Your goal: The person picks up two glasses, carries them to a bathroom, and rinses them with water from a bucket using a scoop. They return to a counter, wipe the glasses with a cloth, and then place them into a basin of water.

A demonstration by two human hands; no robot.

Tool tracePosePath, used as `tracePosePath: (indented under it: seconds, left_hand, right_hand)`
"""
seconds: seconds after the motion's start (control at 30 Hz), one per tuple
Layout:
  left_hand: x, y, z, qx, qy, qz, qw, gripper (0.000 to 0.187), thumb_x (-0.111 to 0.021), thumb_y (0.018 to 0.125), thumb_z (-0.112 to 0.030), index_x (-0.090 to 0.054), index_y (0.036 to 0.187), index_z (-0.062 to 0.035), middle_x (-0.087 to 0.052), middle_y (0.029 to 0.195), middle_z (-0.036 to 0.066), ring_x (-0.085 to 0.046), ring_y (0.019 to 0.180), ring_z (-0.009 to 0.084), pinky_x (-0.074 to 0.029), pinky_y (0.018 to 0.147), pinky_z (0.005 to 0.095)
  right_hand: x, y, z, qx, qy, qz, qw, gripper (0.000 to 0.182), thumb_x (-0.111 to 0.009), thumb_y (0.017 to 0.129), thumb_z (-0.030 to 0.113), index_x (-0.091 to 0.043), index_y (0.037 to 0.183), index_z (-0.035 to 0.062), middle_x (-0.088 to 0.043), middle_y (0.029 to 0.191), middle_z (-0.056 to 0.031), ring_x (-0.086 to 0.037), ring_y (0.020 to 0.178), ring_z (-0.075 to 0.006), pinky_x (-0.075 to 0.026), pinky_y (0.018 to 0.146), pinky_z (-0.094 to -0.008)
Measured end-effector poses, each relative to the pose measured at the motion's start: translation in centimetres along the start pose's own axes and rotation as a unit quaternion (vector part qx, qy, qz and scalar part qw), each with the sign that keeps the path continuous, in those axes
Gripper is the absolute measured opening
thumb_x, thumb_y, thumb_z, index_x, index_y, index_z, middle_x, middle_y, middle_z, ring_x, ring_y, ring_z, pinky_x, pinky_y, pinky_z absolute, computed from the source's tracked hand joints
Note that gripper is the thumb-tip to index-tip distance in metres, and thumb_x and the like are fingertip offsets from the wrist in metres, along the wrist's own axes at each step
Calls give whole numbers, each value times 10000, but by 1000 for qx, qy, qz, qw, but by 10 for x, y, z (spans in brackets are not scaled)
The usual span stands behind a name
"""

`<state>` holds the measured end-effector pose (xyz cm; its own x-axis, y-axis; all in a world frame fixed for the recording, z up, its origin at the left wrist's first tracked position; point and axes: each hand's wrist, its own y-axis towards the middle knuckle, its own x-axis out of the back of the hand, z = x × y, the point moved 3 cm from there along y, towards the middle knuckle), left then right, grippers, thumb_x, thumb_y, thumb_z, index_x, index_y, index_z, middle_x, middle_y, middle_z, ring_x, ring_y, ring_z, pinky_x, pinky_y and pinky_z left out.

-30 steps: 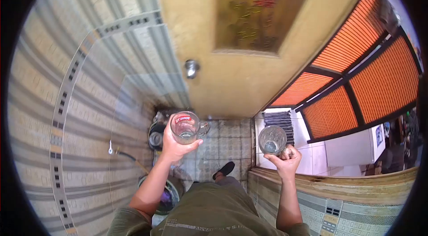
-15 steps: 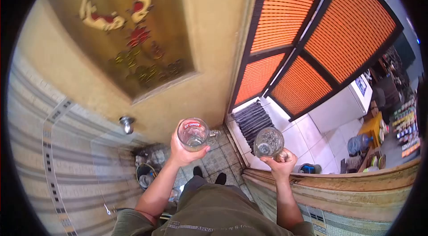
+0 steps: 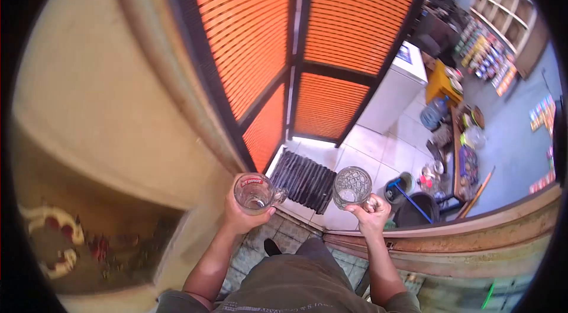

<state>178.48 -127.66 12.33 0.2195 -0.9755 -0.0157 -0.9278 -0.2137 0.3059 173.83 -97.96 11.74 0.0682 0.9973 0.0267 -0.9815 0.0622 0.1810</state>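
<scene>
My left hand [image 3: 239,215] is wrapped round a clear glass mug [image 3: 254,194] that has a red label near its rim; its handle points right. In my right hand [image 3: 371,216] is a second glass mug [image 3: 352,186] with a bumpy, patterned wall, gripped at its handle side. I look down into both mugs from above, and they are held apart in front of my body. A dark ribbed mat [image 3: 302,180] lies on the floor beyond and between them.
A folding screen with orange panels [image 3: 337,100] stands ahead. The beige door [image 3: 89,94] is at left, and a raised sill [image 3: 426,245] crosses at lower right. Past it are a white cabinet [image 3: 384,97], a dark bucket [image 3: 417,210] and a low shelf with goods [image 3: 464,162].
My view has turned right and towards the doorway. The door has slid to the left of the view, and more of the room beyond shows. Both mugs remain in my hands.
</scene>
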Motion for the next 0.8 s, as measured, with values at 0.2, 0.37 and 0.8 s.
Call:
tracePosePath:
  seconds: [0.2,0.37,0.8]
  left_hand:
    - [-54,85,20,-11,-75,121,990,655,-805,561,-98,-480,1122,-3,-565,1008,74,-573,924,151,-459,846,299]
    - [-130,145,41,17,-135,198,971,654,-783,582,-63,-440,1137,-17,-541,1006,77,-550,932,159,-464,825,308]
    - [-271,274,79,66,-47,391,917,676,-821,536,-135,-474,1107,-34,-546,1031,68,-554,946,155,-458,842,309]
  right_hand:
    - [35,9,9,26,-49,-151,987,580,-821,661,72,-252,562,130,-302,535,83,-251,543,-23,-208,465,-210]
    - [69,22,-11,1,-32,-268,963,529,-775,695,32,-274,558,128,-288,559,94,-256,549,-15,-217,471,-198]
    - [95,90,-70,-95,-22,-432,896,589,-815,693,176,-248,543,121,-256,538,86,-225,532,-47,-192,460,-247]
